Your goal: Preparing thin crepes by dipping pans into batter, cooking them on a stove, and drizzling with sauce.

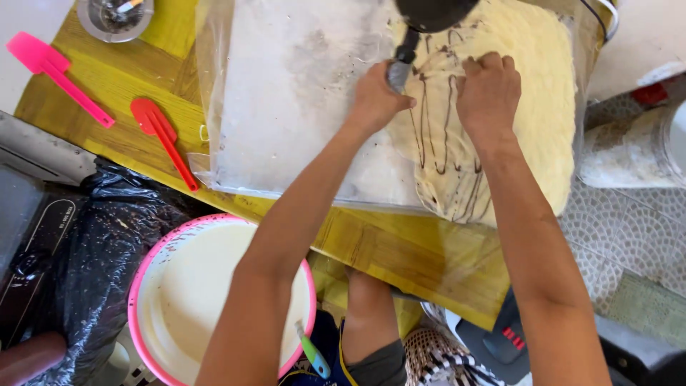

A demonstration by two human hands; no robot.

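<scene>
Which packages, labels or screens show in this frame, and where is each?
Black appliance panel: far left under black plastic, dark slab with a pale oval label.
Clear plastic sheet: over the wooden table, floury, rectangular.
Dark device: bottom right on the floor, with small red markings.
No screens.

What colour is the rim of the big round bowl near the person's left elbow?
Pink, around a cream-white inside; the bowl shows plainly in the head view, partly behind the left forearm.
</scene>
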